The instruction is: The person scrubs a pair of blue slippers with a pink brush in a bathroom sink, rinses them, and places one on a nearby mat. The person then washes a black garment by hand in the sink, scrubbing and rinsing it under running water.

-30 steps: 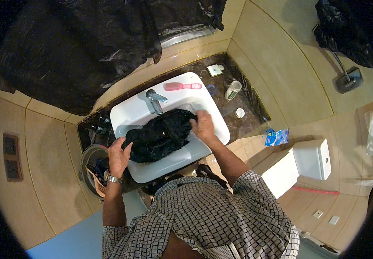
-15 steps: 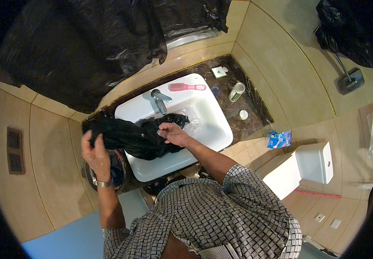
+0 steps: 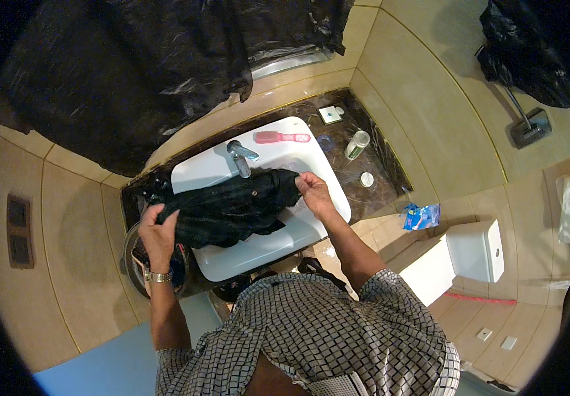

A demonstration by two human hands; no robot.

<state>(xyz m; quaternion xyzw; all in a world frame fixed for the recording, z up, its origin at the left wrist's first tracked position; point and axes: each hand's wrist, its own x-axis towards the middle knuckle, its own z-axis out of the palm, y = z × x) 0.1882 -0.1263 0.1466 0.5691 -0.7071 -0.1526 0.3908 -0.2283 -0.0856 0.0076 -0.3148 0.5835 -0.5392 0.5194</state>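
Note:
A dark, wet-looking cloth garment (image 3: 232, 204) is stretched sideways over the white sink (image 3: 232, 265). Its exact kind is hard to make out. My left hand (image 3: 158, 234), with a metal watch on the wrist, grips the left end of the cloth near the sink's left rim. At the other end, the fingers of my right hand (image 3: 315, 193) pinch the right edge over the basin. The cloth hides much of the basin. Behind it stands the chrome faucet (image 3: 242, 157), and a pink brush (image 3: 282, 137) lies on the sink's back ledge.
On the dark marble counter to the right are a clear jar (image 3: 357, 145), a white round lid (image 3: 367, 179) and a small white square item (image 3: 330, 115). A round tub (image 3: 133, 277) sits below left. A blue packet (image 3: 421, 216) lies near the white toilet (image 3: 473, 247).
My right hand has moved right and pulled the cloth's right end outward, so the bunched cloth is now spread wider. My left hand has shifted slightly right, still at the left end.

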